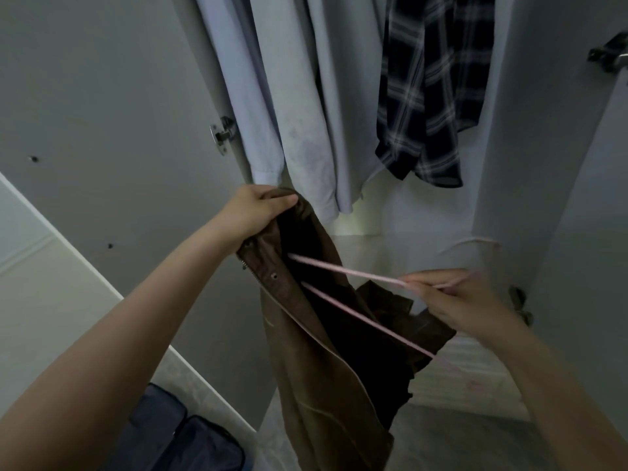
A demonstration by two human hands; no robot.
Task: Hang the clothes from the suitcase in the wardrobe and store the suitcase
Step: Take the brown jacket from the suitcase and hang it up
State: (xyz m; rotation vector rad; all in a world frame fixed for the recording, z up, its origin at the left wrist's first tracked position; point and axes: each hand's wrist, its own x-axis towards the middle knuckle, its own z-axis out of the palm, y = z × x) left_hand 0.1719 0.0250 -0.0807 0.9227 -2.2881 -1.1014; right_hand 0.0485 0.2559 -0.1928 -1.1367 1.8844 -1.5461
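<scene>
- Suitcase (180, 440), dark navy, lower left of the frame on the floor, only partly in view, just beside the open wardrobe door.
- Left hand (253, 215), centre-left, fingers curled tight round the collar end of a brown jacket (306, 351); thumb on top of the fabric.
- Brown jacket hangs down from that grip to the bottom centre of the frame, dark lining showing, a snap and zipper along its front edge.
- Right hand (455, 300), right of centre, fingers pinching the top of a pink hanger (350, 271); hook end blurred.
- Pink hanger: both thin arms run left from the right hand into the jacket's opening, ends hidden in the lining.
- Wardrobe (509, 164) behind, grey-white inside, doors open; left door (102, 113) fills the upper left, hinge on its edge.
- Pale blue shirts (306, 113) hang top centre, hems just above the left hand.
- Dark plaid shirt (435, 96) hangs upper right of centre, beside the pale ones.
</scene>
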